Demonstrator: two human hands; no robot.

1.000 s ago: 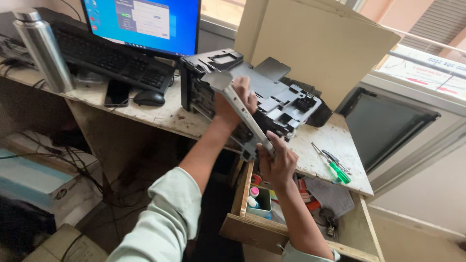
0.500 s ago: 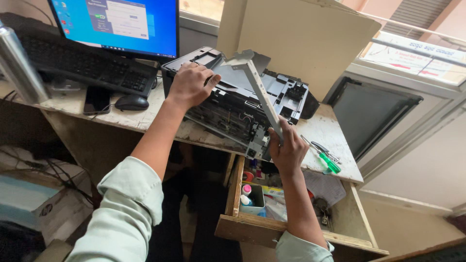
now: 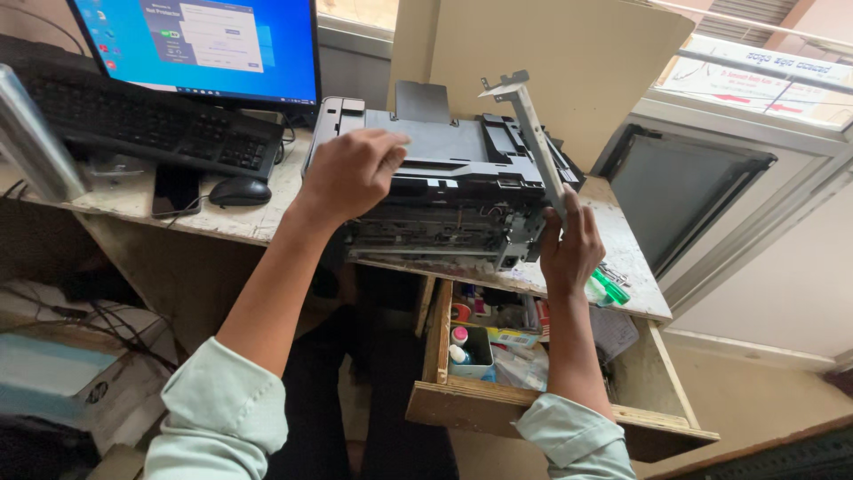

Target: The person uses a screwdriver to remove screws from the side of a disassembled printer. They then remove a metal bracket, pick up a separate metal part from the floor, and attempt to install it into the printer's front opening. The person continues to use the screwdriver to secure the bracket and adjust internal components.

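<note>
Printer [image 3: 444,178], dark grey with its casing off, sits on the worn table [image 3: 267,227] just above an open wooden drawer [image 3: 498,404], right of the keyboard. Its near side shows bare inner rails and gears. The left hand [image 3: 351,173] lies curled on the printer's top left corner, fingers bent over the edge, gripping the body. The right hand [image 3: 569,249] is closed around the lower end of a long pale metal bar [image 3: 538,142], which stands tilted up from the printer's right side, its bracketed tip highest. The two hands are well apart, one at each side of the machine.

The drawer, pulled out below the table edge between the forearms, holds a small open box [image 3: 471,351] with little bottles standing in it, one with a red cap and one with a blue cap. Beside the box lie packets and papers, too jumbled to tell apart.

A green-handled screwdriver [image 3: 611,286] lies on the table just right of the right hand. Far left are a black keyboard [image 3: 142,120], a mouse [image 3: 238,191], a phone [image 3: 176,191] and a lit monitor [image 3: 200,44]. A beige board [image 3: 551,53] leans behind the printer.
</note>
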